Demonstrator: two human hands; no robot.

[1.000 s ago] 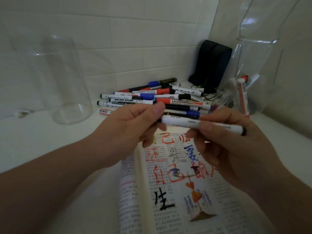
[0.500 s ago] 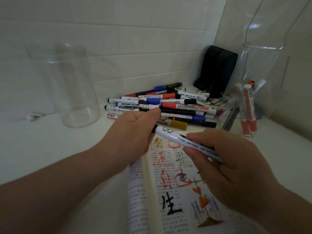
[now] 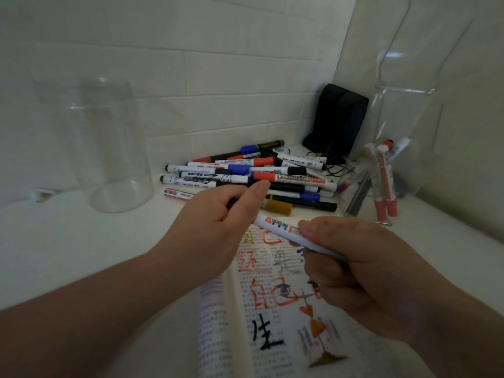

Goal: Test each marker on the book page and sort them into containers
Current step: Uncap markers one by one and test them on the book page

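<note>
Both my hands hold one white marker (image 3: 275, 226) above the open book (image 3: 272, 309). My left hand (image 3: 218, 227) grips its dark cap end between thumb and curled fingers. My right hand (image 3: 354, 271) is wrapped round the barrel. The book page carries red, black and blue test scribbles. A pile of markers (image 3: 253, 173) with red, blue and black caps lies behind the book. A clear jar (image 3: 109, 148) stands at the left. Another clear container (image 3: 395, 159) at the right holds several red-capped markers (image 3: 384, 184).
A black pouch (image 3: 338, 121) with cables leans in the tiled corner behind the pile. The white counter (image 3: 81, 255) runs along the tiled walls at the back and right. A small scrap (image 3: 43, 196) lies left of the jar.
The marker has tilted from level to slanting down toward the right, and my right hand has slid further round the barrel. The view has shifted down a little.
</note>
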